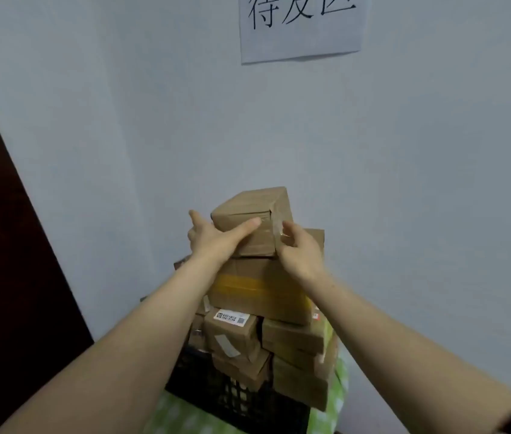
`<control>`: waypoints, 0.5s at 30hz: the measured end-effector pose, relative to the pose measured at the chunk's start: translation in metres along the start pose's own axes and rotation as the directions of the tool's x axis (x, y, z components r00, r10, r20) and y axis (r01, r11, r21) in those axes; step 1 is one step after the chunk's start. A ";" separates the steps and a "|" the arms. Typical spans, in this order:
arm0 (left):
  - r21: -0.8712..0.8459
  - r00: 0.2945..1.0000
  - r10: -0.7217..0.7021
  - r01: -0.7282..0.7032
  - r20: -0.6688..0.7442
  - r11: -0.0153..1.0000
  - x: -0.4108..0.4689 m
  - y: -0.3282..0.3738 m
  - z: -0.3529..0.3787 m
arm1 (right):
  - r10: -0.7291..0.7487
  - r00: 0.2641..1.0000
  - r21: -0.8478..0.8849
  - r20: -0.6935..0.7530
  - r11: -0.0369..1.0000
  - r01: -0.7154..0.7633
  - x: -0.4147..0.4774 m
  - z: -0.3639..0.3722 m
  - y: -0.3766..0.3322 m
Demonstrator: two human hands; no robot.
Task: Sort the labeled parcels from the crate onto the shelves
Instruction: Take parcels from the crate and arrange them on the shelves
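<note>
Left hand (216, 241) and right hand (301, 253) (its fingers (290, 230) curled) clasp a parcel (252, 202).

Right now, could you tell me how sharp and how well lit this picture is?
Head view: soft all over, the top parcel fuzzy-edged, the label lower down unreadable; light dim and flat, no glare, no hard shadows; the sign is cut off at the top.

Head camera, worn: faces forward toward wall (404, 183); top parcel (249, 211) near, centre frame.
</note>
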State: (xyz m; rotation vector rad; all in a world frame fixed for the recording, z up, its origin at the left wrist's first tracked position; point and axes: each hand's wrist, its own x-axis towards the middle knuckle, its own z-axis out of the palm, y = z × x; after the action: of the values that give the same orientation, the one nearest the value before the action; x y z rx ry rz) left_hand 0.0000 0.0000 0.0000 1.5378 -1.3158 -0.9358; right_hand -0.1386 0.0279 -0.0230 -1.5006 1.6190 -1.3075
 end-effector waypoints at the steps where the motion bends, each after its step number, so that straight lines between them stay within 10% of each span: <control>1: 0.036 1.000 0.009 -0.009 -0.020 0.999 0.002 0.004 0.009 | -0.008 1.000 0.008 0.019 1.000 0.008 0.006 -0.001 0.002; 11: 0.085 0.957 0.038 -0.014 -0.288 0.996 0.005 0.012 0.046 | -0.132 0.982 0.055 0.136 0.991 0.126 0.015 -0.009 0.008; 15: -0.265 0.954 -0.077 -0.003 -0.289 0.964 -0.004 0.010 0.011 | -0.168 0.986 0.225 -0.007 0.960 0.165 0.012 -0.015 -0.001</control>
State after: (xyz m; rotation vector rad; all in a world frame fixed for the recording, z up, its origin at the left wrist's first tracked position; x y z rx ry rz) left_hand -0.0136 0.0021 0.0056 1.4338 -0.9122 -0.8273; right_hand -0.1546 0.0209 -0.0145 -1.5257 1.3083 -1.5145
